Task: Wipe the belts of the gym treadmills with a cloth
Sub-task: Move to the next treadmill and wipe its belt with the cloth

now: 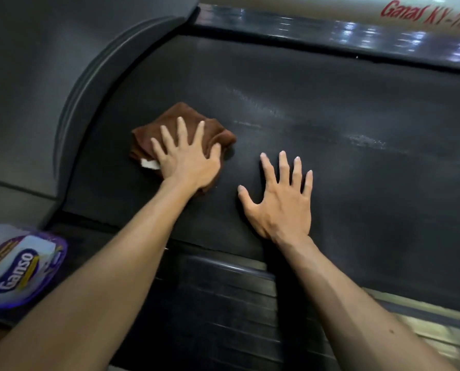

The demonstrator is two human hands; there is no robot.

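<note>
A crumpled brown terry cloth (180, 129) lies on the wide black rubber treadmill belt (330, 116), toward its left end, close to the curved dark grey plastic motor cover (62, 76). A small white tag or scrap shows at the cloth's near left edge. The left hand (186, 159) lies flat on the cloth with fingers straight and spread, pressing it to the belt. The right hand (279, 199) rests just to the right of the cloth, apart from it, palm down on the bare belt with fingers spread. Pale streaks cross the belt farther right. Along the far side runs a glossy dark side rail (330, 36), and a ribbed black side rail (223, 290) lies near, under the forearms. At the near left sits a white and purple plastic package marked "Ganso" (20, 266); its contents cannot be told.
</note>
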